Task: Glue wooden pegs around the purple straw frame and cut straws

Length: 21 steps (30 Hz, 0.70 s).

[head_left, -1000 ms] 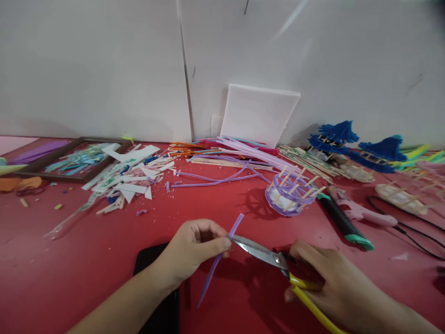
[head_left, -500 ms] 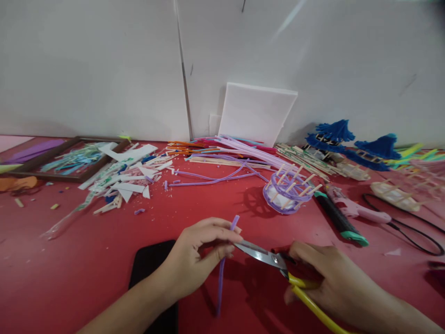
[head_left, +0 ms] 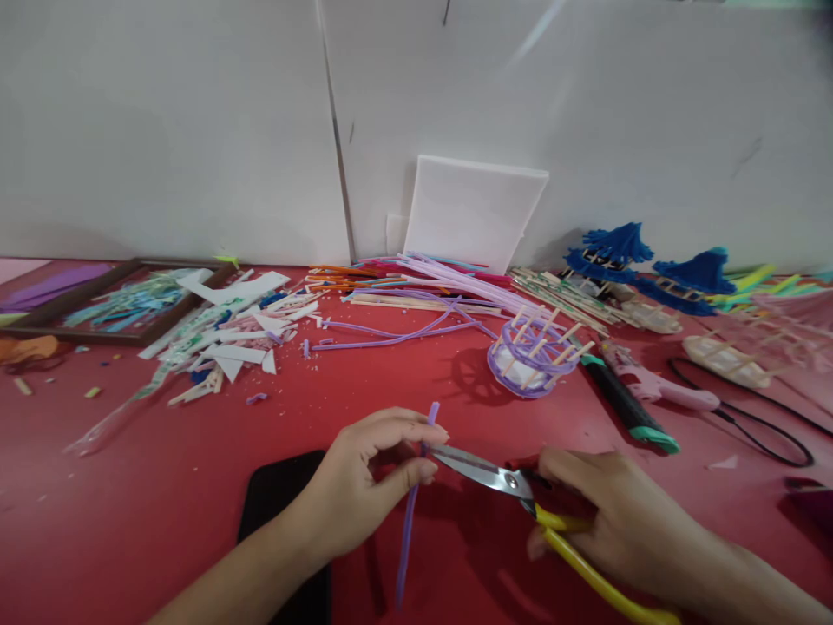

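My left hand (head_left: 368, 473) pinches a purple pipe cleaner (head_left: 407, 538), whose short end sticks up above the fingers while the longer part hangs below. From the right, my right hand (head_left: 605, 512) grips the yellow-handled scissors (head_left: 485, 471). The blade tips are at the pipe cleaner, beside my left fingertips. Whether the blades touch it is too small to tell. Beyond the hands, a small round purple frame with wooden sticks (head_left: 532, 358) sits on the red table (head_left: 364, 382).
A black phone (head_left: 279, 486) lies under my left forearm. On the right are a black and green tool (head_left: 628, 404), a pink glue gun (head_left: 670, 389) with its cable, and blue-roofed models (head_left: 693, 273). Paper scraps (head_left: 244, 347) and a brown frame (head_left: 153, 334) are left.
The whole view has shifted slightly, with objects a little further left. The hands, scissors and pipe cleaner hold nearly the same pose; the pipe cleaner's lower end has moved slightly down and left.
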{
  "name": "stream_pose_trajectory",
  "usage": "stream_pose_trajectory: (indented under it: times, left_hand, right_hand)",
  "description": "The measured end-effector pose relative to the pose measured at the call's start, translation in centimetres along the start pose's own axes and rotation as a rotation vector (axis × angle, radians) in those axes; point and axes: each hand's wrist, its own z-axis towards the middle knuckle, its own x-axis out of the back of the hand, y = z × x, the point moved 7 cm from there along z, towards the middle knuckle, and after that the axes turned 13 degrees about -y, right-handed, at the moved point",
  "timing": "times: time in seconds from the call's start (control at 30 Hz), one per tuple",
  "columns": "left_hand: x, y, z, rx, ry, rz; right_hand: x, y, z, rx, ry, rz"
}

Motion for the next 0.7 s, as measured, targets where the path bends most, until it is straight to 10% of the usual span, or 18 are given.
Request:
stream_pose_trajectory:
  times: [0.57, 0.7]
  left_hand:
    - [0.6, -2.5, 0.0, 0.226, 0.087, -0.350]
    - [0.1, -2.8, 0.1, 0.236, 0.046, -0.434]
  right_hand:
    - [1.7, 1.4, 1.6, -0.141, 0.196, -0.119]
    - [2.0, 0.3, 1.3, 0.036, 0.230, -0.063]
